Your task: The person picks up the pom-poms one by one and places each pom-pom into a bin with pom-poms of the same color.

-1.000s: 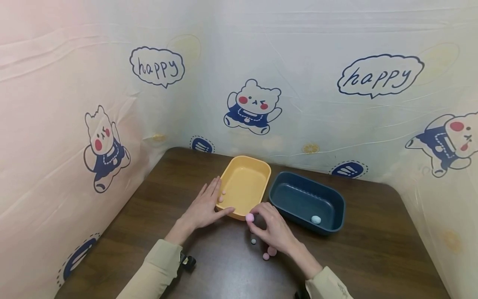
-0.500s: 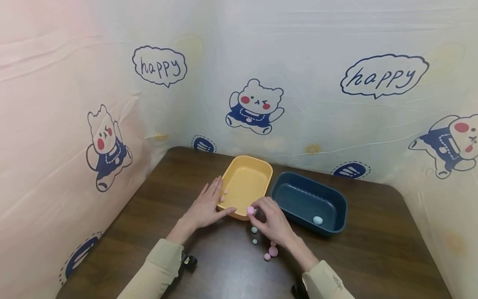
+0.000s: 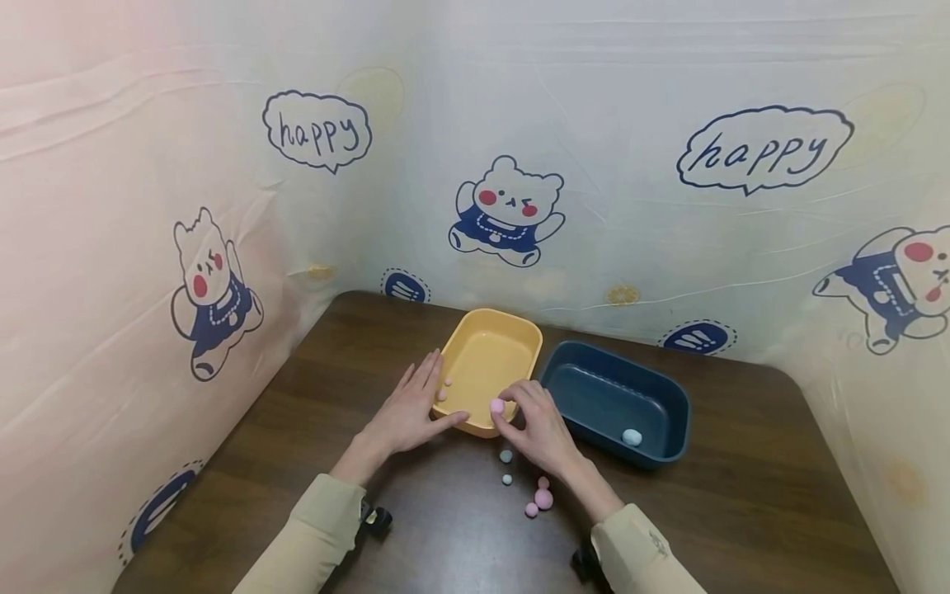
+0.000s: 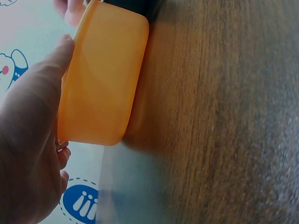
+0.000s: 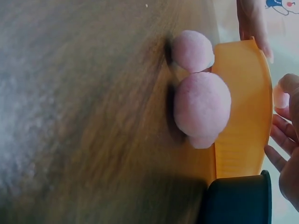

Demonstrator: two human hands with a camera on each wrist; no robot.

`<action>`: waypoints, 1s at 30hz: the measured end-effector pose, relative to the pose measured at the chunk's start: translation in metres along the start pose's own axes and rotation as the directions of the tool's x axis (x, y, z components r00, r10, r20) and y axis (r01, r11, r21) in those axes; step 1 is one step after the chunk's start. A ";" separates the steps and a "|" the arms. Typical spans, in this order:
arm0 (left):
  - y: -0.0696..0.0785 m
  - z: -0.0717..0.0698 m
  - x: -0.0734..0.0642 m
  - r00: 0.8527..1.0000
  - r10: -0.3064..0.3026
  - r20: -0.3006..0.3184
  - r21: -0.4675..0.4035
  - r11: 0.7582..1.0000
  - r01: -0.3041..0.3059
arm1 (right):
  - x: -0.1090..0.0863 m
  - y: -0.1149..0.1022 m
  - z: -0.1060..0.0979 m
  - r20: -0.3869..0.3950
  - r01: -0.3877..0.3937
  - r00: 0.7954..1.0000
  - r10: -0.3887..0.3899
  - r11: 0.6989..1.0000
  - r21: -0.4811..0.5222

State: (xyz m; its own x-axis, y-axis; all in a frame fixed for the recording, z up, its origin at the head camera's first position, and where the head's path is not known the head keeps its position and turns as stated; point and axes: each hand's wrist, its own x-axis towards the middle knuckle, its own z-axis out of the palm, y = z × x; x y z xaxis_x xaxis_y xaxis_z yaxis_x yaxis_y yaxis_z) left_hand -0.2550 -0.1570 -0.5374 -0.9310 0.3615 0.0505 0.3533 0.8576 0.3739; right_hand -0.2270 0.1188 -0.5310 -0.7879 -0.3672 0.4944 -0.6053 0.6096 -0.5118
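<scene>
Fingers of the right hand (image 3: 540, 429) pinch a pink ball (image 3: 497, 406), too round to show a direction, at the near end of the yellow tray (image 3: 486, 363), whose long axis runs toward the worktop's (image 3: 445, 520) far edge. The left hand (image 3: 406, 417) rests spread fingers on its rim. Two small pink balls (image 3: 442, 395) lie inside; the blue tray (image 3: 594, 396), slanting toward the worktop's right edge, holds a pale blue ball (image 3: 632, 437). Since half a second ago, the pinched ball has moved slightly toward the far edge

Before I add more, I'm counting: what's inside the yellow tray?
In the yellow tray, two small pinkish balls at left; the right hand partly hides its near-right corner.
</scene>
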 end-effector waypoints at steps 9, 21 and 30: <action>0.001 0.000 0.001 1.000 0.006 -0.002 0.008 1.000 -0.006 | 0.000 0.003 0.001 0.011 -0.017 1.000 0.017 1.000 -0.014; 0.001 0.000 0.001 1.000 0.003 -0.003 0.003 1.000 -0.003 | -0.008 0.000 -0.007 -0.017 0.015 1.000 -0.015 1.000 -0.009; 0.003 -0.002 -0.001 1.000 0.001 -0.008 -0.019 1.000 -0.001 | -0.023 -0.003 -0.020 0.008 -0.017 1.000 0.017 1.000 0.020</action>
State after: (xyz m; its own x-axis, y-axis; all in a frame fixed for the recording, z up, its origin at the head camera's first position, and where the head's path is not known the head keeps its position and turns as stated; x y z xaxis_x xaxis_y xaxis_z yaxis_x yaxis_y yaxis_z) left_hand -0.2533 -0.1558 -0.5351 -0.9315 0.3590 0.0581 0.3521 0.8501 0.3917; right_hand -0.2044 0.1394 -0.5270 -0.7987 -0.3625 0.4803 -0.5941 0.6016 -0.5340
